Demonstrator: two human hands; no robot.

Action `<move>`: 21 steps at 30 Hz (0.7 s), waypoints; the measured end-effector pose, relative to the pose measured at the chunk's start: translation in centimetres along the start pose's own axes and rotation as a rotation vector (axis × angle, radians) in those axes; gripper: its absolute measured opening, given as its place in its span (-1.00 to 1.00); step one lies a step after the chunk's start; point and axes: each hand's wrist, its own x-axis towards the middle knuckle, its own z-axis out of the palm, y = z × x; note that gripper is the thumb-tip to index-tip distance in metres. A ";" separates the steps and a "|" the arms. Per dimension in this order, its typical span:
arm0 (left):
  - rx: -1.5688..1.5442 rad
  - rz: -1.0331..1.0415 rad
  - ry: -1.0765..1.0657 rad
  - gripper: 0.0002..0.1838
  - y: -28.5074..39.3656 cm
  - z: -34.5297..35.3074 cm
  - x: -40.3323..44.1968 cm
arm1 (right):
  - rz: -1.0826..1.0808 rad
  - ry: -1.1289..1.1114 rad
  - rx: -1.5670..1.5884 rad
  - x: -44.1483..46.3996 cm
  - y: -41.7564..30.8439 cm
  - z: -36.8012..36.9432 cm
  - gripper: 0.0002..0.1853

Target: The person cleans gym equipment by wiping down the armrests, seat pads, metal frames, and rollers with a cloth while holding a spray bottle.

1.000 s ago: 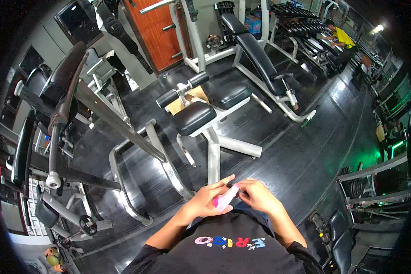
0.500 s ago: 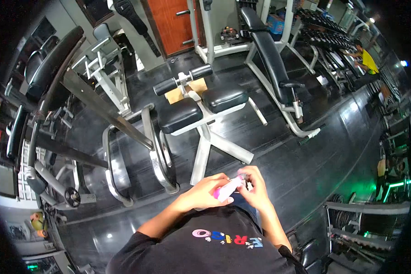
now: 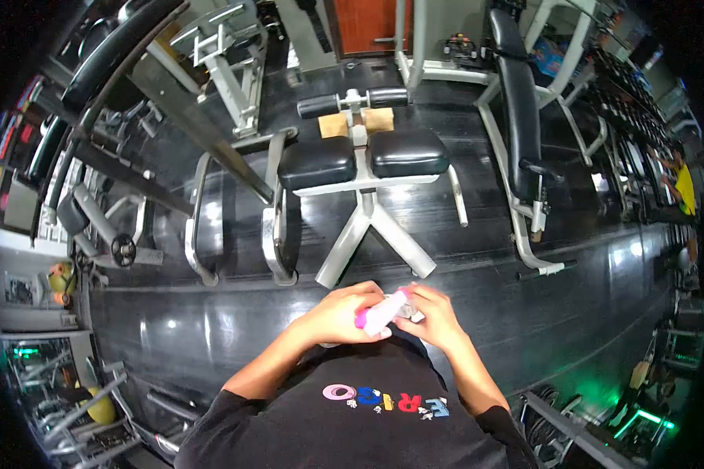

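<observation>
A small white and pink bottle (image 3: pixel 382 314) is held in front of my black shirt (image 3: pixel 352 414), tilted with its upper end toward the right. My left hand (image 3: pixel 343 314) is wrapped round its lower pink end. At its upper pink end, the fingers of my right hand (image 3: pixel 432 314) are bent and pressed close. A small whitish thing shows between the right fingers, too small to make out. Beyond my hands stands a bench with two black pads (image 3: pixel 407 152) on a pale forked frame (image 3: pixel 367 227).
An inclined black bench (image 3: pixel 519 117) stands at the right, and a metal-framed machine (image 3: pixel 271 227) at the left. Dumbbell racks (image 3: pixel 633 109) line the far right, near a person in a yellow top (image 3: pixel 684 190). Dark flooring (image 3: pixel 211 313) runs between the machines.
The view has turned, so the padded bench now faces me more squarely and the yellow-topped person sits farther right. My right hand stays at the bottle's upper end, its fingers shifted slightly.
</observation>
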 end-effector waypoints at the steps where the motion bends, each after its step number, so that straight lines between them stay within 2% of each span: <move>1: -0.016 -0.008 0.035 -0.48 0.1 -0.2 -0.3 | 0.069 -0.066 0.006 0.3 -0.2 0.0 -0.64; 3: 0.010 -0.009 0.105 -0.49 0.1 -0.4 -0.9 | 0.071 -0.148 0.073 1.4 1.1 1.4 -0.59; 5: 0.007 -0.031 0.134 -0.51 0.5 -1.0 -1.2 | 0.178 -0.128 0.525 2.7 1.6 3.1 -0.62; 7: 0.002 -0.050 0.163 -0.53 0.3 -1.5 -1.3 | 0.181 -0.241 0.570 3.5 3.0 4.4 -0.63; 9: 0.002 -0.066 0.198 -0.54 -0.5 -1.8 -1.2 | 0.080 -0.329 0.500 4.2 3.5 5.6 -0.66; 10: -0.001 -0.071 0.202 -0.54 -1.2 -2.1 -1.2 | 0.102 -0.245 0.550 4.4 3.2 5.9 -0.72; 11: -0.056 -0.053 0.238 -0.55 -2.0 -2.3 -1.0 | 0.105 -0.252 0.549 4.8 3.0 5.7 -0.72; 13: -0.121 -0.036 0.274 -0.57 -3.5 -2.9 -0.6 | 0.071 -0.149 0.270 5.6 2.6 5.0 -0.71; 15: -0.149 0.069 0.347 -0.60 -5.0 -3.8 0.6 | 0.071 -0.138 0.264 6.5 2.9 4.3 -0.69; 16: -0.259 0.037 0.356 -0.60 -5.8 -4.4 1.1 | 0.167 -0.093 0.290 7.1 2.6 3.9 -0.68; 17: -0.521 0.006 0.370 -0.64 -6.7 -5.0 1.7 | 0.261 -0.045 0.313 7.6 2.6 3.3 -0.68; 18: -0.706 -0.027 0.423 -0.65 -8.4 -5.4 2.5 | 0.462 -0.047 0.329 7.9 2.8 2.7 -0.68; 19: -0.891 -0.065 0.474 -0.65 -9.9 -6.1 3.2 | 0.546 0.055 0.453 7.5 4.1 2.9 -0.71; 21: -0.907 -0.211 0.569 -0.65 -12.7 -8.6 4.0 | 0.570 0.204 0.524 7.3 6.0 2.8 -0.72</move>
